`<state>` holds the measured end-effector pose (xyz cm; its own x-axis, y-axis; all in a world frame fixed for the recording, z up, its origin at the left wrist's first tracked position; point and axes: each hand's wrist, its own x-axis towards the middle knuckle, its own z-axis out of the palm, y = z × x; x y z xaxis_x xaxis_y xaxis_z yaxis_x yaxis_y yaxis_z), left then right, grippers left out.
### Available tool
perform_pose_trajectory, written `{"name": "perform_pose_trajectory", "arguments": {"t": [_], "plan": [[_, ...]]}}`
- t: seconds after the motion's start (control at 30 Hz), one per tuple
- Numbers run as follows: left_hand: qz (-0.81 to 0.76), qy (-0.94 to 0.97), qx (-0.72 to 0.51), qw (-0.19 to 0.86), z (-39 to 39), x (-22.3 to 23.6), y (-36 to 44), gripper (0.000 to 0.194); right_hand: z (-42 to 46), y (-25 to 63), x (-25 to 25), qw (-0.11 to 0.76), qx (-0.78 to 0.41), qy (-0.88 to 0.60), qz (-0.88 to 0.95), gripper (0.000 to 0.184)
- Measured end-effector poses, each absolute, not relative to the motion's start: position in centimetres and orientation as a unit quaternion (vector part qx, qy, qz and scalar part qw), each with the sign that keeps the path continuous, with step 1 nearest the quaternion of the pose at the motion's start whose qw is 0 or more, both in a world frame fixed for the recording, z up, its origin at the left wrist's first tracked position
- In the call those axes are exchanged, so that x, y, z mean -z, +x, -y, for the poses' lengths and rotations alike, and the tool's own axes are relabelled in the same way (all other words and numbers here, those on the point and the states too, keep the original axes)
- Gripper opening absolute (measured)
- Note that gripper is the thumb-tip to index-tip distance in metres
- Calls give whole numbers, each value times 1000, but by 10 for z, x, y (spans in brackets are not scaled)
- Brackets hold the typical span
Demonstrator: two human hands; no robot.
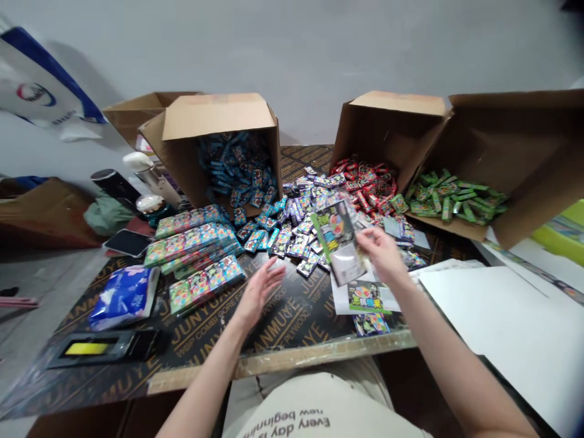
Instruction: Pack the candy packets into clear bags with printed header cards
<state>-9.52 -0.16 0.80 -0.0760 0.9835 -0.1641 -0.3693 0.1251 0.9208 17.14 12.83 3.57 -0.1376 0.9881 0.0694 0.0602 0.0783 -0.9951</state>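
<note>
Head view: right hand (381, 255) has its fingers pinched on the edge of a clear plastic sleeve (349, 267), held up just left of the fingers, with a printed card (335, 228) inside. Light, floppy, likely slippery film; grip the stiffer card through it, not a loose flap. Left hand (260, 289) is open, fingers spread, empty, with a heap of small printed packets (292, 243) just beyond the fingertips on the plywood desk (301, 322).

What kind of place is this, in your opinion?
Probably a small packing or sorting workroom: open cardboard boxes spill small printed packets, bundled packs lie on a plywood table, the right hand holds a clear bag.
</note>
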Motion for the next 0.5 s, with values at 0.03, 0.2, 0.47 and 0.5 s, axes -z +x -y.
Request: {"name": "perform_pose_trajectory", "arguments": {"t": [0.03,0.2,0.47,0.5], "plan": [[-398,292,-591,638,-1,-11,-82,69,-108,150,-32,449,-566,-438,536,27],[-242,130,-581,766,0,-13,-34,69,-34,72,4,490,-521,-483,505,29],[-293,131,-510,798,27,1,-42,55,-36,84,-18,469,-215,-478,711,69],[-311,148,-508,790,30,2,-43,53,-41,88,-23,455,-222,-464,727,68]]}}
